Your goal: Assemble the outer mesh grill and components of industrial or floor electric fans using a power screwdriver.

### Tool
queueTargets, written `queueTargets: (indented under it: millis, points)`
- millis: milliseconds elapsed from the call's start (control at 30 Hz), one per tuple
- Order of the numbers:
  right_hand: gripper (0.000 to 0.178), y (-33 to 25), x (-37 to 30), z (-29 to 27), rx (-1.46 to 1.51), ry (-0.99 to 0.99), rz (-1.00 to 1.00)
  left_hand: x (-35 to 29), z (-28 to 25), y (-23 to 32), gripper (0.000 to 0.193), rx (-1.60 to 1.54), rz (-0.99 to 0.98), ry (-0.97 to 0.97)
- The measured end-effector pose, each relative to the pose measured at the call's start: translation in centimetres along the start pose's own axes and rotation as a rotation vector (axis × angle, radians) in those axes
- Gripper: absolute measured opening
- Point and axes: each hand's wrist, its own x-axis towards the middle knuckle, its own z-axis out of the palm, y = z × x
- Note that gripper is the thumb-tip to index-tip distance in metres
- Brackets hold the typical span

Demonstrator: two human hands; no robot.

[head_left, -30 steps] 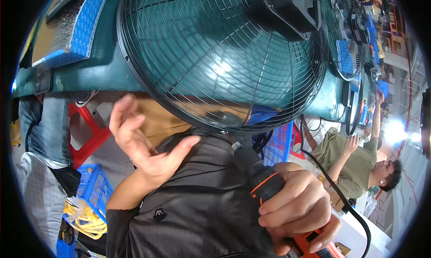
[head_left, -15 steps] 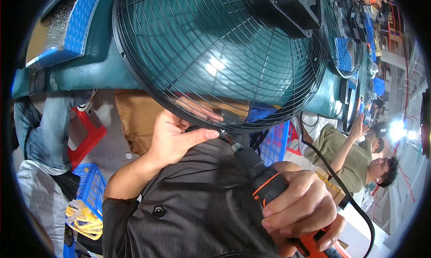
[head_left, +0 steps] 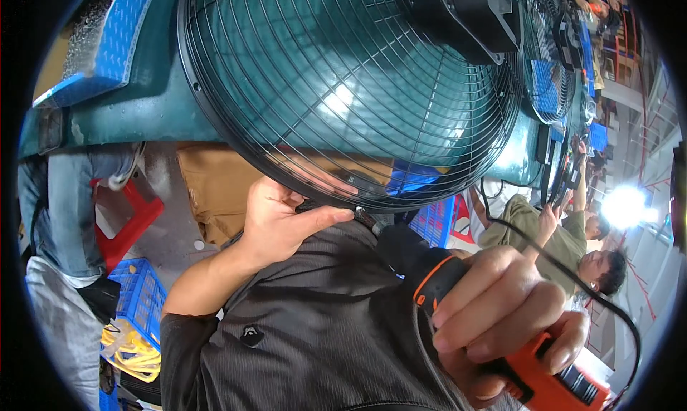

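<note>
A round black wire fan guard (head_left: 340, 89) stands with its rim over the near edge of a green work table, a black motor housing (head_left: 465, 17) at its top. My left hand (head_left: 283, 221) grips the near rim, thumb outside and fingers showing through the wires. In my right hand (head_left: 501, 311) is a black and orange power screwdriver (head_left: 565, 379), its bit pointing up and left to the rim beside my left thumb. A small metallic spot, perhaps a screw, shows at the bit's tip. Whether the bit is seated cannot be made out.
A blue-edged carton (head_left: 114, 46) lies on the green table (head_left: 143, 118) at far left. Below are a red stool (head_left: 136, 218) and a blue crate (head_left: 136, 296). A black cord (head_left: 565, 253) loops at right. Another person (head_left: 572, 250) sits beyond, near another fan guard.
My right hand and the screwdriver's handle have swung right and slightly down, with the bit still near the rim. My left hand keeps its grip. The person at right has shifted their arms.
</note>
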Motion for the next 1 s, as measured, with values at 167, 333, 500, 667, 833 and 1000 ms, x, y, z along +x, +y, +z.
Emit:
queueTargets:
  millis: [167,333,500,667,833,1000]
  points:
    - [0.055,-0.2,1.4,-0.6,0.041,-0.052,0.087,0.4,0.2,-0.1,0.029,-0.034,0.051,-0.025]
    - [0.053,0.0,2.7,-1.2,0.101,-0.221,0.159,0.0,-0.1,-0.5,0.029,-0.064,0.068,-0.006]
    - [0.045,1.7,2.7,0.6,0.000,-0.119,-0.020,0.1,0.1,-0.2,0.029,-0.051,0.037,-0.025]
    - [0.048,2.0,3.9,-1.9,0.135,-0.307,0.063,-0.1,-0.1,-0.1,0.030,-0.075,0.088,-0.058]
    - [0.054,-1.3,1.1,-6.2,0.342,0.035,0.056,0.9,-2.1,2.8,0.029,-0.101,-0.097,-0.046]
    - [0.047,-3.1,-3.4,-9.9,0.133,0.750,0.266,0.4,-4.7,4.4,0.038,0.016,-0.059,0.044]
